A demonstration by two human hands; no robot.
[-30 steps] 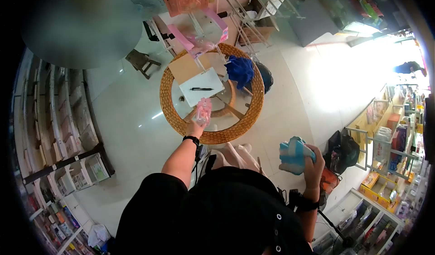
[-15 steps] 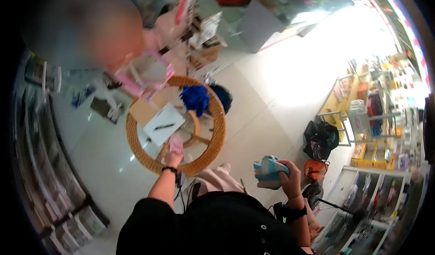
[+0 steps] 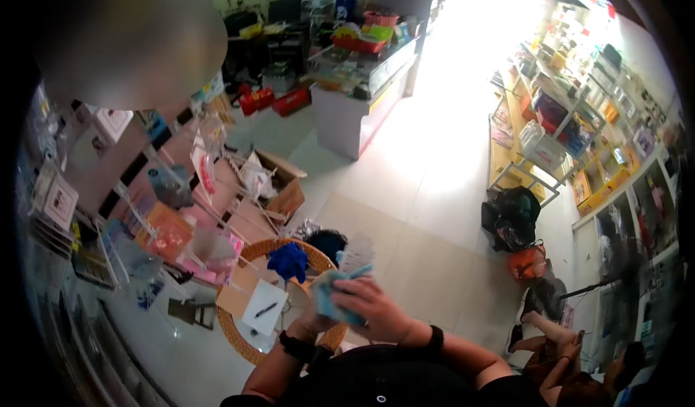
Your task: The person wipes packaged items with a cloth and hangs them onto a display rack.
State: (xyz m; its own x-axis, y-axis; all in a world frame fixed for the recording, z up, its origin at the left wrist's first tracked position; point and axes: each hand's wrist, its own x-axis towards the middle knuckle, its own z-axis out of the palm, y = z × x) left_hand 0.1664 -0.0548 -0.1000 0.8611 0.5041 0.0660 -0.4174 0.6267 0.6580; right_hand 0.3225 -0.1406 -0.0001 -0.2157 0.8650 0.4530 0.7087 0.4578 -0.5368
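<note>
A folded light-blue and white cloth is between my two hands, in front of my body and above the near right rim of the round wicker-edged table. My right hand lies over the cloth with its fingers curled on it. From the other side my left hand grips it, its fingers mostly hidden behind the fabric. A pale, motion-smeared piece sticks up beyond the cloth; its kind is unclear. On the table are a crumpled dark-blue cloth, a white sheet and a black pen.
A cardboard box stands beyond the table, near a counter. At right are a black bag, an orange bag and shelves of goods. A seated person is at lower right.
My left hand has left the pink item at the table and come to the cloth. My right hand has brought the cloth leftward to meet it. The view has tilted up.
</note>
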